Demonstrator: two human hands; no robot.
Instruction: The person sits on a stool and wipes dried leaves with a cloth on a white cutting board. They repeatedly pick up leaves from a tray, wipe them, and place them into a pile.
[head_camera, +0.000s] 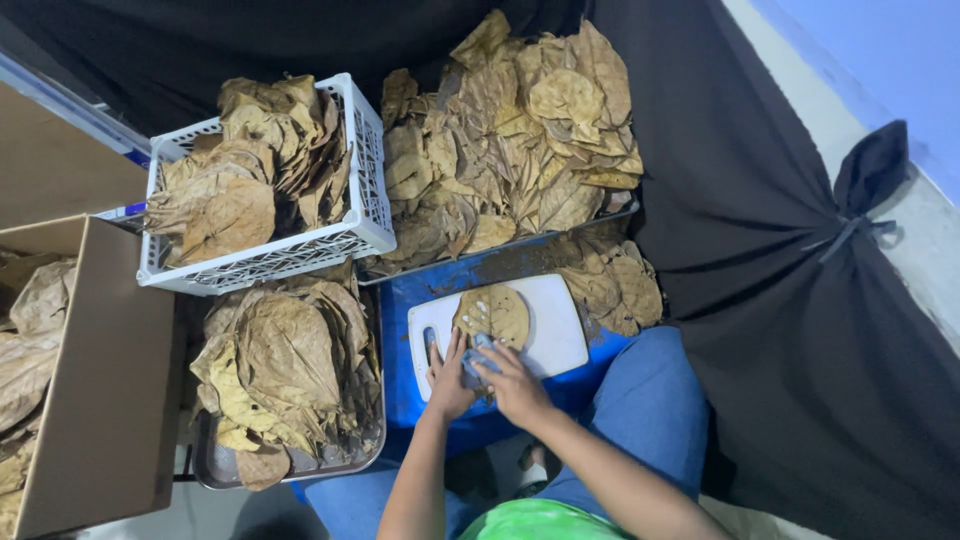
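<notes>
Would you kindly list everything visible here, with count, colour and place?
cutting board: one, white, centre, on blue surface
leaf: one, brown, on the board
cloth: one, grey-blue, under the hands
loose leaf pile: one, brown, top centre
basket: one, white, top left, holding leaves
metal tray: one, grey, lower left, holding leaves
cardboard box: one, brown, far left
drape: black, right
left hand: on the board
right hand: on the cloth

One head-worn camera; looks steeply down from above; moderately near; the sole view.
</notes>
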